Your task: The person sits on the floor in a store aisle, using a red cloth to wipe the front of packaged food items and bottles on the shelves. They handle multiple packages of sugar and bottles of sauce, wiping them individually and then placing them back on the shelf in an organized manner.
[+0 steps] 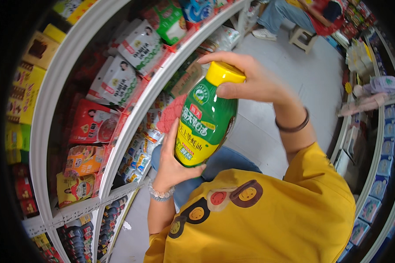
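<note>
A green and yellow plastic bottle of Haitian oyster sauce (204, 125) is held tilted before my chest, its printed label towards me. My left hand (177, 161) grips the bottle low down, fingers behind it and thumb across its base. The yellow cap (224, 74) is spanned by my right hand (247, 77), with the thumb at the cap's lower edge and the fingers over its top. A pinkish-red cloth (172, 113) shows behind the bottle, next to my left fingers; how it is held is hidden.
On my left, shelving (154, 74) carries food bags (141, 46) and red packets (93, 121); dark bottles (77, 240) stand lower. Shelves of blue packages (378, 182) line the right. Beyond the tiled floor (266, 65), a person (293, 16) is by a plastic stool (302, 37).
</note>
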A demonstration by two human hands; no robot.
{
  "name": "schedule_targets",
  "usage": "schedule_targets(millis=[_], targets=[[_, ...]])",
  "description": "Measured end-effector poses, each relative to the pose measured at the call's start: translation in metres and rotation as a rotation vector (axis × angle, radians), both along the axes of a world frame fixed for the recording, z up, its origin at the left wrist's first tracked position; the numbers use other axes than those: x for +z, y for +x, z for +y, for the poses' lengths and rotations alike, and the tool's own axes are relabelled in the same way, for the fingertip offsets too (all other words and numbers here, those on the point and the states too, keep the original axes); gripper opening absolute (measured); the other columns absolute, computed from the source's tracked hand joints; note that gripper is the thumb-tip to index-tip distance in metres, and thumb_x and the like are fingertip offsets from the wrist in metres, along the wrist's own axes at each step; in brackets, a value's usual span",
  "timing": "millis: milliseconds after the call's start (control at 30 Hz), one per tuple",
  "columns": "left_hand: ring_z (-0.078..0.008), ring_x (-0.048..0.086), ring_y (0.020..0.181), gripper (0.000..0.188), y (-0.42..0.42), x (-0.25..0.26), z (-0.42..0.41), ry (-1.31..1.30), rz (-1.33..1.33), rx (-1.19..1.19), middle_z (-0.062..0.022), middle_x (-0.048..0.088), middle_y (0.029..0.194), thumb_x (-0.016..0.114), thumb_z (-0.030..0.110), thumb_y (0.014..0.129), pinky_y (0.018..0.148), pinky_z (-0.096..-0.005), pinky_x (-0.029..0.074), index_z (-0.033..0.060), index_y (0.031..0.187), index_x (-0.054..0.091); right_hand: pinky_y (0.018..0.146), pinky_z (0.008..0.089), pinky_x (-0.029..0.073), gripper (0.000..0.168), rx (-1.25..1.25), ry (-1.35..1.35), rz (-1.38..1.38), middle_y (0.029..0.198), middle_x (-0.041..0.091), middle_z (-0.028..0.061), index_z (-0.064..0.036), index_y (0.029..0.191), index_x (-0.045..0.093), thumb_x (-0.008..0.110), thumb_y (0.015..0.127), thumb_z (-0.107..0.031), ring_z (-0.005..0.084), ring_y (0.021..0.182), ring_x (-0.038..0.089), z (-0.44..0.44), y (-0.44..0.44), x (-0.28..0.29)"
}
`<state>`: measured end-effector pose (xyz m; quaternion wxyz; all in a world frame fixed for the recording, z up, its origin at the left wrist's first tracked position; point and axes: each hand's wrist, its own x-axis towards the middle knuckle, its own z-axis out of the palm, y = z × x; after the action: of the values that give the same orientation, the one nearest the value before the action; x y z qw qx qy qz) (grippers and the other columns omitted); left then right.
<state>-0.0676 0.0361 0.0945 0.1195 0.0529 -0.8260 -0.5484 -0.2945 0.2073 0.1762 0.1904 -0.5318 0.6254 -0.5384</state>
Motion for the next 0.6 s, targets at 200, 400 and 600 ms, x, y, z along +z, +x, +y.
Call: schedule_targets(millis=[200, 400, 600], targets=[[-0.0291, 0.053, 0.105, 0.109, -0.036, 0.009, 0.013, -0.408, 0.022, 0.116, -0.0188, 0.054, 0.117, 0.090, 0.023, 0.049, 0.092, -0.0376, 0.045, 0.0052, 0.144, 0.038, 0.070, 0.0249, 0.046, 0.041, -0.166, 0.150, 0.107, 0.096, 0.057, 0.0012, -0.008, 0.112, 0.055, 0.075, 0.078, -0.019, 0.0098, 0.083, 0.053, 0.044, -0.010, 0.022], [-0.0175, 0.064, 0.090, 0.061, -0.054, 0.007, -0.008, 0.174, 0.380, 0.596, -0.0139, 0.060, 0.114, 0.066, -0.013, 0.079, 0.081, -0.0294, 0.053, -0.0038, 0.136, 0.044, 0.064, 0.0424, 0.050, 0.046, -0.583, 0.235, 0.551, 0.091, 0.060, 0.0134, -0.008, 0.106, 0.056, 0.077, 0.073, -0.033, 0.0344, 0.076, 0.060, 0.070, -0.028, -0.072], [-0.0179, 0.063, 0.093, 0.055, -0.016, -0.005, -0.020, 0.189, 0.282, 0.749, -0.0163, 0.057, 0.119, 0.063, -0.010, 0.083, 0.083, -0.0293, 0.052, -0.0054, 0.135, 0.044, 0.063, 0.0438, 0.052, 0.045, -0.712, 0.744, 0.543, 0.096, 0.057, 0.0124, -0.011, 0.106, 0.051, 0.074, 0.073, -0.033, 0.0355, 0.076, 0.063, 0.094, -0.034, -0.262]])
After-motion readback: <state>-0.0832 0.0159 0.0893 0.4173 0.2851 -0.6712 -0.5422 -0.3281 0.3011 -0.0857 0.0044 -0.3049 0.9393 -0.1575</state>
